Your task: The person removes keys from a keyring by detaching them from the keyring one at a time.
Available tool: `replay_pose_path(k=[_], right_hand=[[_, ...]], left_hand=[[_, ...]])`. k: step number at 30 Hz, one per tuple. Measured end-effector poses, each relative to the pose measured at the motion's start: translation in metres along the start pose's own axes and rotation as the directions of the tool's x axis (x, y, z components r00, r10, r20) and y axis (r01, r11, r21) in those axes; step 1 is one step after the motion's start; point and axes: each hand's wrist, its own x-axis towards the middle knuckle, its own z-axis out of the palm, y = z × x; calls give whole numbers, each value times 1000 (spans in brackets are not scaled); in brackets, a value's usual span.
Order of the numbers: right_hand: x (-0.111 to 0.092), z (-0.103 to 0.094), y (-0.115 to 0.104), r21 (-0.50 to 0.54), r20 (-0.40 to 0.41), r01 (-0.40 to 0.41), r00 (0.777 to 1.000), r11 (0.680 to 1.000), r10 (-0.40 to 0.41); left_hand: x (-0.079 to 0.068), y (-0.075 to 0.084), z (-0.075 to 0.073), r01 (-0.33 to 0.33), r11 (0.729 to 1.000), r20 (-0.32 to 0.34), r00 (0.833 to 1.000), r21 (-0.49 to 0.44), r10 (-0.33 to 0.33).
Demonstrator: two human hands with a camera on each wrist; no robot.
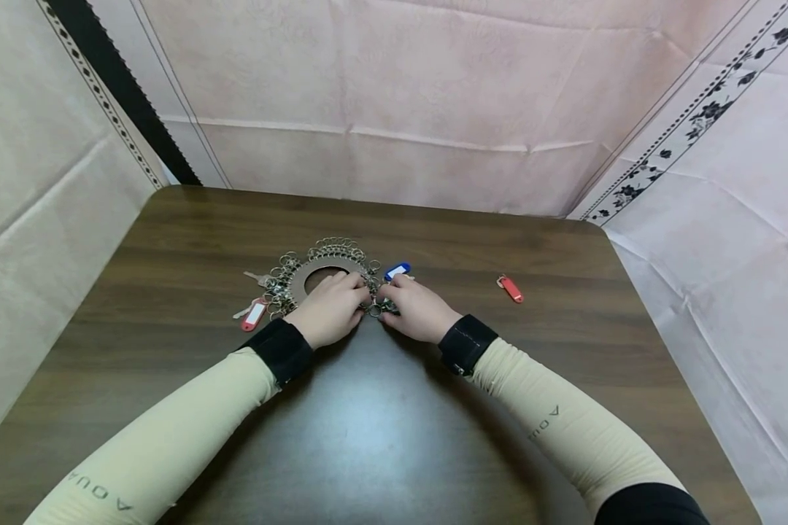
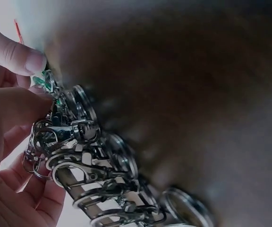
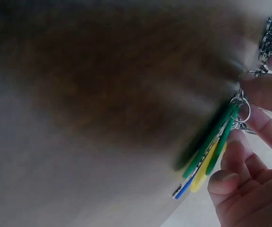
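Note:
A flat grey ring (image 1: 298,281) lies on the table, its rim crowded with metal clasps and split rings (image 1: 336,248). My left hand (image 1: 331,306) lies over its near right part, thumb and forefinger pinching a clasp at the rim; in the left wrist view the linked clasps (image 2: 93,175) run past the fingers. Close beside it, my right hand (image 1: 420,310) pinches a split ring (image 3: 242,111) between thumb and forefinger. Green tags (image 3: 216,142), a yellow tag (image 3: 204,172), a blue tag (image 3: 187,187) and a key (image 3: 177,190) hang from this ring.
A red tag with a white label (image 1: 254,315) and keys (image 1: 259,278) lie at the grey ring's left. Another red tag (image 1: 511,289) lies apart to the right on the brown wooden table (image 1: 630,364). Pale cloth (image 1: 433,109) hangs behind.

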Motion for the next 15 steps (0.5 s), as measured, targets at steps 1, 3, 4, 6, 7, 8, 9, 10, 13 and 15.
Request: replay_pose_path(k=[1,3,4,6,7,8,9,10,13,15], right_hand=[[0,0,0,0,-8,0,1000,1000,0],[-1,1,1,5,-30,5,1000,1000,-5],[-1,2,1,5,-38,8,999,1000,-8],[-1,3,1,5,-51,10,999,1000,-10],[-2,3,1,6,-55,11,998,1000,-11],[-2,3,1,6,-59,12,998,1000,-12],[-2,3,1,1,-62,11,998,1000,-11],[-3,4,2,-1,-69,13,998,1000,-13],[-4,4,2,1,-88,6,996,1000,-6],[-5,3,3,7,-98,-4,995,1000,4]], left_hand=[[0,0,0,0,1000,-1,1000,-4,0],[-1,-1,1,-1,1000,-4,1000,-5,1],[-1,-1,2,-3,1000,-6,1000,-3,3],[-2,-2,2,2,1000,-7,1000,-1,-2],[-2,-2,2,8,1000,-6,1000,1,-8],[-3,-3,2,13,1000,-5,1000,1,-13],[-3,-3,2,18,1000,-6,1000,1,-18],[-3,-3,2,23,1000,-8,1000,3,-23],[-3,-4,1,33,999,-12,999,2,-33],[-3,-4,1,32,999,-12,999,4,-32]])
